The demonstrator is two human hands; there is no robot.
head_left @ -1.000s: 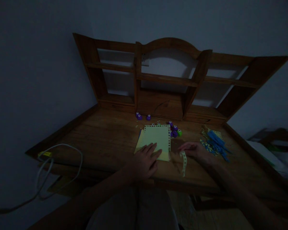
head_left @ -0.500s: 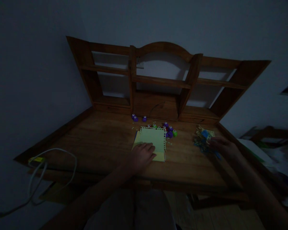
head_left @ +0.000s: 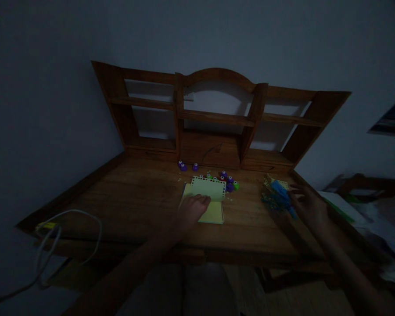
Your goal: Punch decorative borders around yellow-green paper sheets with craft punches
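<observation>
My left hand [head_left: 193, 208] pinches the near edge of a pale green sheet of paper [head_left: 208, 188] with shapes punched along its far and right edges. That near edge is raised. Beneath it lies yellow paper [head_left: 213, 213] in a small stack. My right hand [head_left: 305, 202], fingers apart and seemingly holding nothing, is just right of a blue bunch [head_left: 281, 193] that looks like dried flowers. A yellowish piece of paper [head_left: 284, 184] shows behind the bunch. Small purple, green and red craft punches [head_left: 229, 179] are grouped beyond the sheet.
Three purple punches [head_left: 183, 167] stand farther back to the left, with tiny paper bits around. A wooden shelf unit [head_left: 213, 116] rises at the back of the desk [head_left: 134, 197]. A white cable [head_left: 100, 226] loops over the left front edge. The room is dim.
My left hand has gone from lying flat on the sheet to lifting its near edge, baring more yellow paper. My right hand has drawn slightly away from the punched paper near the blue bunch.
</observation>
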